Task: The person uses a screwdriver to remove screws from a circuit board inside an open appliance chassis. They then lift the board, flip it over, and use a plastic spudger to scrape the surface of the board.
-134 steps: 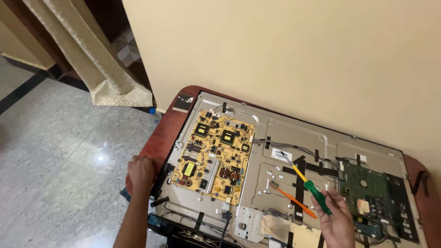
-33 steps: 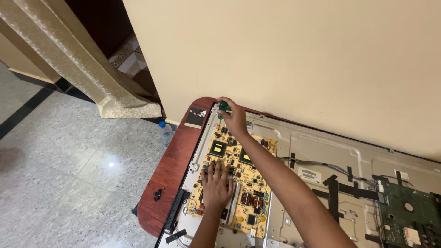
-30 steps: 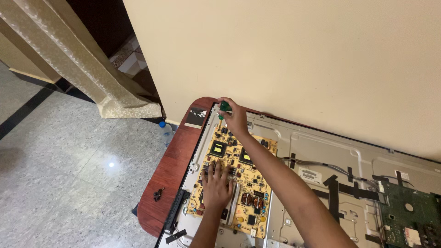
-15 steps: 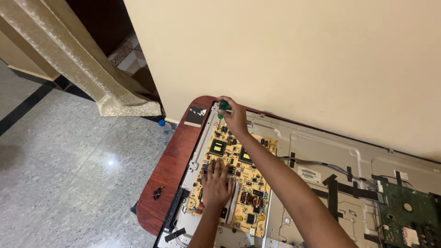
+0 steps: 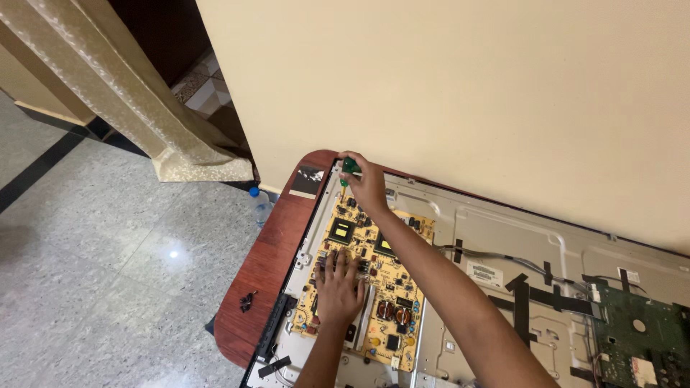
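Floor bottle [image 5: 259, 203]; perhaps screws [image 5: 248, 300].

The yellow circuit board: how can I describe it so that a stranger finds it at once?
Look at the grey metal panel lying on the red-brown table by the wall. The yellow circuit board sits at the panel's left end, under the left hand. The only other board is green, at the far right.

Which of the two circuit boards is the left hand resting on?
The yellow circuit board at the panel's left end; the left hand lies flat on it. The green circuit board sits untouched at the right.
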